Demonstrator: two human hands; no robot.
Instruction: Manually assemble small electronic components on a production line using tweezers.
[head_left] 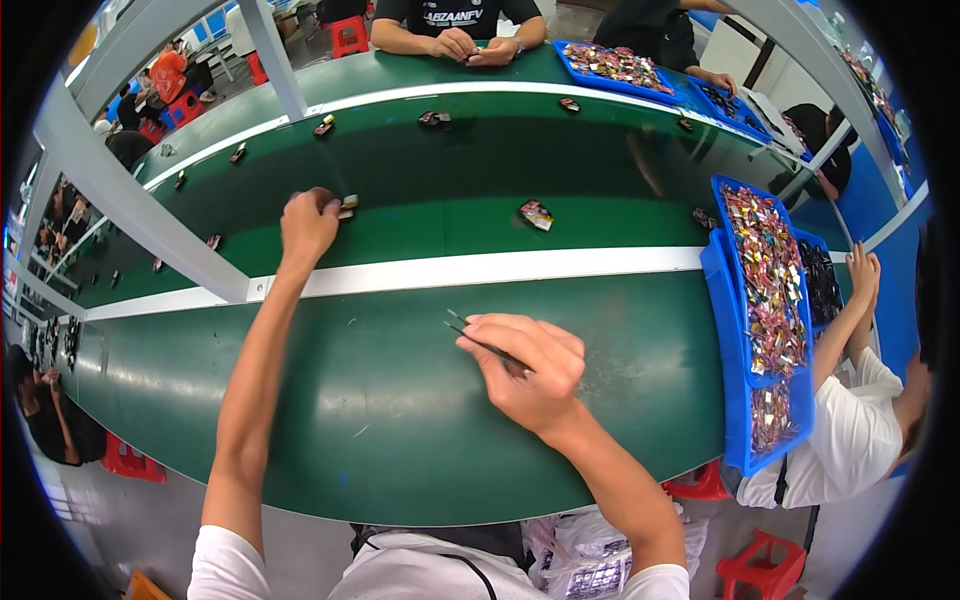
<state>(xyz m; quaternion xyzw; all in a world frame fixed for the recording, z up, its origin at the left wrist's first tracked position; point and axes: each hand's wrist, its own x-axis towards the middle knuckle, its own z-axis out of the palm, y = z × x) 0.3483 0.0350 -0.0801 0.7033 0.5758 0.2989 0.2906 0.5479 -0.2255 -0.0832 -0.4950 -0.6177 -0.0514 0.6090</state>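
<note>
My left hand reaches far out over the green conveyor belt, its fingers closed around a small dark and gold part that lies at its right side. My right hand rests over the near green work surface and is shut on thin metal tweezers, whose tips point up and to the left. Another small part lies on the belt to the right of my left hand.
Several more small parts ride the belt farther back. Blue trays heaped with small parts stand at the right, beside a person in white. Other people sit across the belt. A grey metal frame post crosses at the left.
</note>
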